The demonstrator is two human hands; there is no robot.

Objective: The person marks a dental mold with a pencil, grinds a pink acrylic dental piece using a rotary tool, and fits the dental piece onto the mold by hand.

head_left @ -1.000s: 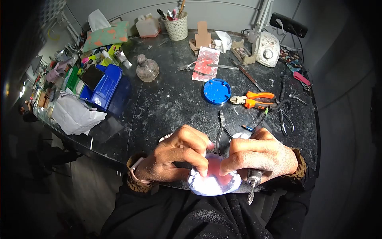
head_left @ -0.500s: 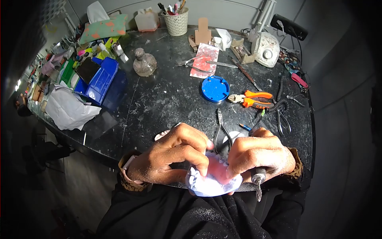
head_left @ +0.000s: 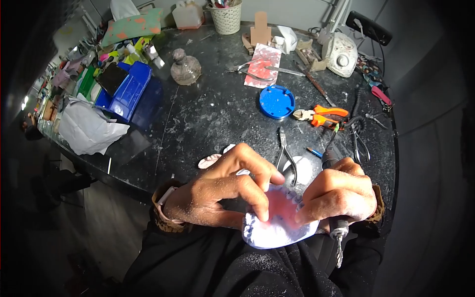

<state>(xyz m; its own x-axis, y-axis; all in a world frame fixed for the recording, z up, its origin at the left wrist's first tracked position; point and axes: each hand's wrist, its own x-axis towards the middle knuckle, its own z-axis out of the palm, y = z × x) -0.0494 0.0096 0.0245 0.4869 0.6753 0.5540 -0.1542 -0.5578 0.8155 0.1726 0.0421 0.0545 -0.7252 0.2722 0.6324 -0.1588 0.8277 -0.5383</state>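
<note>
- I see the rotary handpiece's bur (head_left: pixel 339 253) at four o'clock of the dental cast.
- Dental cast (head_left: pixel 269 241), six o'clock in my view, bearing a pink denture plate (head_left: pixel 283 207); I judge it stiff, chalky, chippable, best held by its thick base.
- Left hand (head_left: pixel 220 195), its ten o'clock: fingers curled, gripping it.
- Right hand (head_left: pixel 341 193), two o'clock: closed around the rotary handpiece (head_left: pixel 339 225), fingertip against the plate.
- Metal pliers (head_left: pixel 283 147), twelve o'clock.

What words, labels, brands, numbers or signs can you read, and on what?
None can be read.
Orange-handled metal cutting pliers: any handle marking is too blurred.
White patterned unit with a round dial: any dial markings are too small.
Silver, cylindrical rotary handpiece: no lettering legible.
</note>
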